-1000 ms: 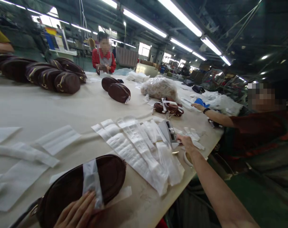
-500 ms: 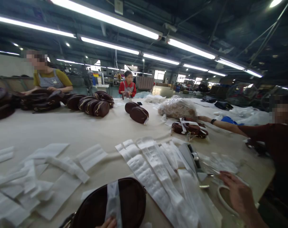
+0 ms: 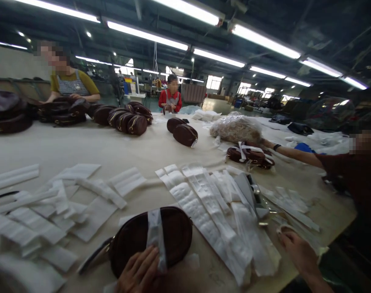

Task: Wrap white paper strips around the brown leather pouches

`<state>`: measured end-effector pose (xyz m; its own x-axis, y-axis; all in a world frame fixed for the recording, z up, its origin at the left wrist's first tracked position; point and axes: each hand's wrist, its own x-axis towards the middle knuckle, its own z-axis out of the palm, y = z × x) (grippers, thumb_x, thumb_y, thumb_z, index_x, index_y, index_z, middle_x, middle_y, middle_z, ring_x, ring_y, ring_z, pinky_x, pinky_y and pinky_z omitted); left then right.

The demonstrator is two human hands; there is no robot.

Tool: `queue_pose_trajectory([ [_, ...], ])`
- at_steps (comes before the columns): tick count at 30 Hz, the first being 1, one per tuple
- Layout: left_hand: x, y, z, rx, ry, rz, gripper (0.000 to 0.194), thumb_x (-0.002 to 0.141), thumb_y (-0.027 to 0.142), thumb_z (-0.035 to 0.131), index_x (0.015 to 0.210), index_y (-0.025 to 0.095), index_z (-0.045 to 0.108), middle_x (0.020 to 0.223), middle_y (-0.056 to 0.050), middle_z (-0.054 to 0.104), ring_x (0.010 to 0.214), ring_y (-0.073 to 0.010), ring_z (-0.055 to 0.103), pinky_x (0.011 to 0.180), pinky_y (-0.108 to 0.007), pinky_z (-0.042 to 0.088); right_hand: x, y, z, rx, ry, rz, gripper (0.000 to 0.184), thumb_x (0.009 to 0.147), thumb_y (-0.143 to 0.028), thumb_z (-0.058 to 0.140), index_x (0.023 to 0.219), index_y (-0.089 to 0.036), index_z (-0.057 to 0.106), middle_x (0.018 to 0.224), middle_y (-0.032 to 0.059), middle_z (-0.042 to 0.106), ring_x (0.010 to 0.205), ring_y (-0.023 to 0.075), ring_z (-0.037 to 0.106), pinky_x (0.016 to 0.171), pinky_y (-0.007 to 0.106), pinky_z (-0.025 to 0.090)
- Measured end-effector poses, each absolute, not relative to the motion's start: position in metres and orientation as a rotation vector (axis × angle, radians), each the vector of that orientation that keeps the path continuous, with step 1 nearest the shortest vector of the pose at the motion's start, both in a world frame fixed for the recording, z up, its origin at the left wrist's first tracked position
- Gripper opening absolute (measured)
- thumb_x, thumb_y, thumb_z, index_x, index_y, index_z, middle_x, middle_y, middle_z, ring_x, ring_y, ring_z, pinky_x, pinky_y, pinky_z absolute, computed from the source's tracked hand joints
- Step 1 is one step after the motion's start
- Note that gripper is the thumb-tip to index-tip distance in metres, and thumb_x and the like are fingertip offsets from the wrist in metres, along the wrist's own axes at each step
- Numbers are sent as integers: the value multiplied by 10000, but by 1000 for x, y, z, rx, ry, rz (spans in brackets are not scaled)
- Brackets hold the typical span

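Right hand (image 3: 298,249) has lowered, fingers pinching a pale ring (image 3: 281,228).
Left hand (image 3: 139,269), the nearer, rests flat on the brown bag (image 3: 140,234), whose long axis slants up rightward; white strips (image 3: 203,219) lie between bag and ring.

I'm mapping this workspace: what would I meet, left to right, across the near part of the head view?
Loose white strips, dark brown oval bag, fanned-out white strips, right hand.
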<state>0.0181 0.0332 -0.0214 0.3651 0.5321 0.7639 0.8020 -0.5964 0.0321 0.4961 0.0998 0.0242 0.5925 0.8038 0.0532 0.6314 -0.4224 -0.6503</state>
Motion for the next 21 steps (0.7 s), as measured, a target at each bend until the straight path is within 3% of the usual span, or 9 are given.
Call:
queue_pose_trajectory([
  [2,20,30,-13,-2330,-1173,-1079,217,920,186,450,1032,126,626,1034,-97,698,1026,-200,626,901,-308,421,477,91,29,-2220,-1301,303,283,561,-507,513,590,-237,594,535,66,634,522,257,595,511,360,460],
  [4,21,28,-7,-2325,-1217,-1092,211,920,195,454,1019,120,624,1032,-105,696,1028,-211,624,900,-327,423,441,83,39,-2105,-1544,487,327,626,-528,497,680,-226,611,592,62,652,578,246,622,550,337,482],
  [7,21,27,-5,-2358,-1249,-1040,202,916,214,473,1027,121,614,1041,-110,692,1045,-216,615,903,-337,428,365,77,64,-1679,-2038,845,308,789,-475,462,749,-206,607,637,27,638,598,176,612,575,255,480],
  [10,22,25,-6,-2375,-1266,-1026,190,900,190,491,1026,112,609,1052,-115,686,1056,-218,608,914,-348,425,288,85,94,-1164,-2455,925,257,904,-339,425,803,-187,606,704,18,624,634,132,575,600,212,439],
  [15,25,22,-10,-2346,-1289,-1077,188,890,163,498,1027,107,612,1055,-110,684,1062,-220,602,927,-366,419,201,120,108,-603,-2993,615,144,871,-137,487,794,-165,605,721,22,619,643,121,551,585,221,347],
  [21,25,23,-12,-2282,-1285,-1099,189,893,160,480,1006,116,625,1018,-109,695,1041,-205,608,926,-356,410,156,152,92,-429,-3386,284,123,846,-106,507,837,-157,619,743,50,653,665,158,596,561,263,295],
])
